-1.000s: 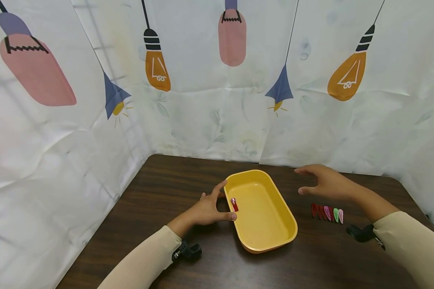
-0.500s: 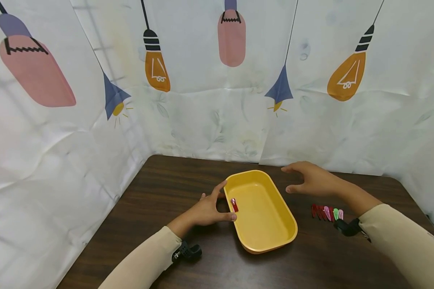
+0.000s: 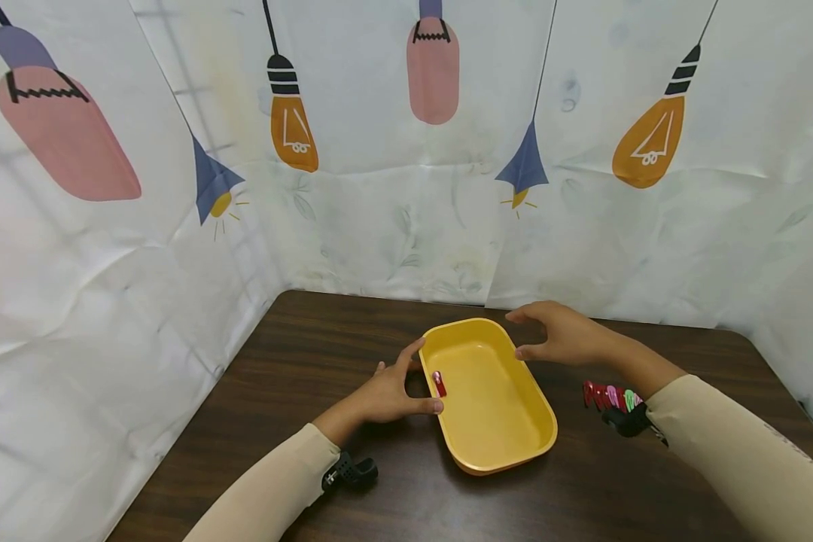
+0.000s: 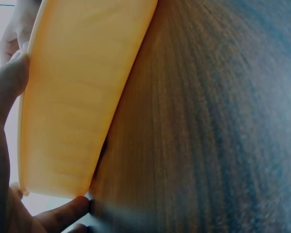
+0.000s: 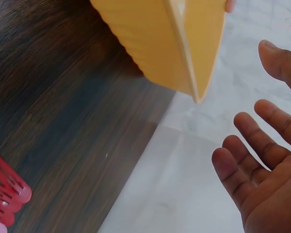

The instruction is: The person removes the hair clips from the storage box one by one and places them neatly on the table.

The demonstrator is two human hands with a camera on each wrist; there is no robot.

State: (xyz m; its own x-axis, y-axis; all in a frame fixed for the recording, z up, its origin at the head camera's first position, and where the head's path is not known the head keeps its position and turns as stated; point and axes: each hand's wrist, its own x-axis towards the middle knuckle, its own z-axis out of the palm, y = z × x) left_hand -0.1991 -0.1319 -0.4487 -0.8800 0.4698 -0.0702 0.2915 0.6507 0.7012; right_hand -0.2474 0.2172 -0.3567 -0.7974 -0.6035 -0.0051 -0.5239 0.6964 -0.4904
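Note:
A yellow plastic tray [image 3: 491,399] sits on the dark wooden table. My left hand [image 3: 386,391] holds its left side, thumb over the rim and the other fingers spread toward the far end. Between thumb and index finger, a red snap hair clip [image 3: 439,384] lies against the tray's inner left wall. My right hand [image 3: 565,335] hovers at the tray's far right side, fingers apart and holding nothing. Its thumb overlaps the right rim in the head view; the right wrist view shows a gap between fingers and tray. Several snap hair clips [image 3: 606,395], red, pink and green, lie in a row under my right forearm, partly hidden.
The brown table [image 3: 339,324] ends at a white cloth backdrop [image 3: 393,226] printed with lamps, which also runs along the left side. Black wrist straps [image 3: 352,470] sit at both sleeve cuffs; the right one covers part of the clip row.
My right hand has moved left from above the clip row to the tray's right rim, fingers still apart. The left hand, the tray and the red hair clip have stayed in place.

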